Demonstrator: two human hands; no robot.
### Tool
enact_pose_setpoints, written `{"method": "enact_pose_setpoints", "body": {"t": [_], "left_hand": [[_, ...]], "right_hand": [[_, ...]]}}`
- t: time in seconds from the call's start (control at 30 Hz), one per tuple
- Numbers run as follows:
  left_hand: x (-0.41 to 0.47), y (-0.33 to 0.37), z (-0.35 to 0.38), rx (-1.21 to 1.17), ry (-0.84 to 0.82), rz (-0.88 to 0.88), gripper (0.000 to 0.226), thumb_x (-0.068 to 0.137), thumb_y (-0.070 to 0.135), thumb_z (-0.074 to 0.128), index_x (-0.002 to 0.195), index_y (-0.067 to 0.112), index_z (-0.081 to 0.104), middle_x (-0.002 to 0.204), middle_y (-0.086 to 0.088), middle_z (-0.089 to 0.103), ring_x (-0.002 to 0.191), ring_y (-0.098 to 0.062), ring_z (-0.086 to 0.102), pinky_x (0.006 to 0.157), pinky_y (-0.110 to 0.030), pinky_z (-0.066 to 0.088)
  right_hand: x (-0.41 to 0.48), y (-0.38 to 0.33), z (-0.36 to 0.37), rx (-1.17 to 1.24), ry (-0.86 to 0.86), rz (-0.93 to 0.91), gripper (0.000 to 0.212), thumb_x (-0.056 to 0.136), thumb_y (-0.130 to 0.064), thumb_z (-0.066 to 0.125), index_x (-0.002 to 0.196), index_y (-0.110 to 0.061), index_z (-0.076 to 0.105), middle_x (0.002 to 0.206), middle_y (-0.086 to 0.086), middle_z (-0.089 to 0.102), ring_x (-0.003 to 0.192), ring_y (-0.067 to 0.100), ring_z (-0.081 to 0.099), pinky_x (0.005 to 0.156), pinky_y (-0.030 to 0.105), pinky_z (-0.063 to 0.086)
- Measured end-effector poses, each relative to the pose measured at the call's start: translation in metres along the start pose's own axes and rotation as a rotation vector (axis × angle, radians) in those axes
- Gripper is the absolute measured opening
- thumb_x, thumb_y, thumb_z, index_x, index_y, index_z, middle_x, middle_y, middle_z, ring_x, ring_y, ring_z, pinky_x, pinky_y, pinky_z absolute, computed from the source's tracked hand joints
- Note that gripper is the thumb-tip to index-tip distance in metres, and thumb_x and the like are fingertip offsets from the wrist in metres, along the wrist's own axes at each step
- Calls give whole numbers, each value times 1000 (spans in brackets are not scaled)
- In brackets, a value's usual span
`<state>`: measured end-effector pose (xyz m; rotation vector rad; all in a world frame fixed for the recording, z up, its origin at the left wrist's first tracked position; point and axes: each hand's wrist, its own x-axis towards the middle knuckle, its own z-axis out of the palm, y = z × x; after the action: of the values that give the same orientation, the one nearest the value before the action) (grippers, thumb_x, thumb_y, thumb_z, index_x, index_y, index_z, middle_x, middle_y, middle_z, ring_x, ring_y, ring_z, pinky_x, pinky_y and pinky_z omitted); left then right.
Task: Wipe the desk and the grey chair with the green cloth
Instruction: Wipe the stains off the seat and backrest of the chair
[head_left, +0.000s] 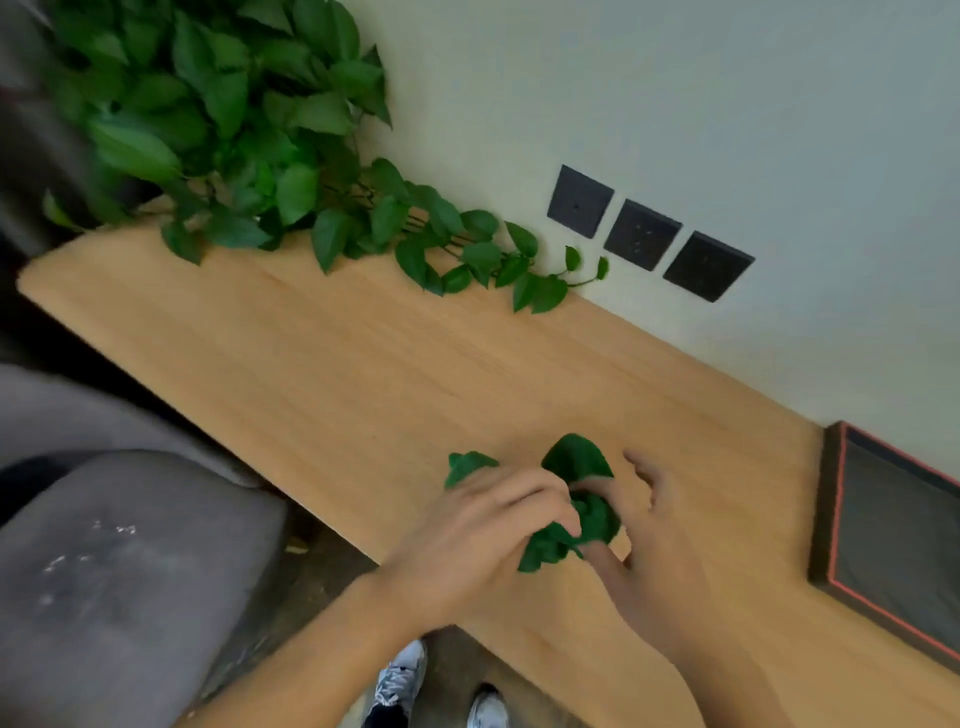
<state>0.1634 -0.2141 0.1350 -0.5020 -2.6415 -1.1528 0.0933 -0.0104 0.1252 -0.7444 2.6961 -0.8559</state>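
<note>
The green cloth (576, 467) lies bunched up on the light wooden desk (363, 364), near its front edge. My left hand (483, 535) lies over the cloth's left part with its fingers closed on the fabric. My right hand (654, 535) touches the cloth's right side, thumb pressed under the bunch and fingers spread. The grey chair (114, 571) stands at the lower left, beside the desk's front edge, with pale specks on its seat. Part of the cloth is hidden under my hands.
A leafy green plant (234, 130) spreads over the desk's far left end, with a vine trailing along the wall. Three dark wall sockets (644, 234) sit above the desk. A dark mat with a red border (893, 540) lies at the right. My shoes (400, 680) show below.
</note>
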Motion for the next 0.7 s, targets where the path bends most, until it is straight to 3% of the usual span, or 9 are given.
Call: {"method": "enact_pose_setpoints", "body": {"t": [0.07,0.13,0.2,0.23,0.3,0.37,0.5,0.6,0.7], "left_hand": [[-16,18,-8,-2,109,-58,35,86,-2,42,110,19,57,121,-4,62,109,-20,56,87,-30,47],[-39,33,-14,-22,226,-147,40,84,-5,35,108,17,57,120,-7,61,110,-21,56,85,-35,50],[-66,45,-16,-10,355,-256,41,83,-2,32,111,19,54,120,-1,59,111,-15,56,87,-30,49],[-80,50,-15,-10,423,-314,42,83,-1,32,113,21,53,120,4,58,112,-10,56,88,-23,47],[-109,61,-14,-30,557,-453,46,84,0,35,118,25,54,119,16,58,110,0,57,88,-9,41],[-137,67,-15,-53,714,-599,49,84,4,41,120,35,53,117,23,62,108,1,60,86,-5,41],[-192,67,-24,-184,1017,-828,40,88,14,54,118,40,57,108,17,72,102,-7,68,85,-19,51],[-233,63,-38,-388,1088,-912,17,88,34,62,103,29,67,95,7,75,87,-6,70,76,-20,53],[-269,53,-52,-484,1068,-885,16,83,37,69,90,23,66,82,8,71,77,-5,65,69,-20,51]], "right_hand": [[0,-8,-8,66,-95,-64,25,85,-21,78,97,-36,61,158,-6,30,143,26,39,94,54,52],[-1,-17,-10,232,-193,-80,17,86,-26,77,85,-32,60,142,-18,55,137,13,49,100,44,48],[0,-29,-6,301,-313,-106,16,89,-28,73,88,-29,57,95,-14,72,94,4,68,74,24,50],[1,-37,-2,303,-360,-141,17,91,-25,71,89,-29,55,79,-5,68,69,5,64,59,19,45],[2,-57,9,334,-438,-224,22,94,-16,68,89,-30,52,70,5,58,50,5,49,47,18,35],[3,-82,23,348,-508,-324,23,95,-18,68,91,-35,52,72,1,60,53,5,51,48,19,36],[-1,-138,55,419,-651,-467,27,92,-17,72,103,-39,60,88,-11,72,75,4,69,64,19,53],[-3,-181,81,490,-685,-525,25,88,-16,77,104,-32,65,94,-12,74,85,4,72,70,20,56],[-4,-219,111,493,-686,-576,22,86,-27,75,105,-31,66,94,-12,73,84,5,70,69,14,51]]}}
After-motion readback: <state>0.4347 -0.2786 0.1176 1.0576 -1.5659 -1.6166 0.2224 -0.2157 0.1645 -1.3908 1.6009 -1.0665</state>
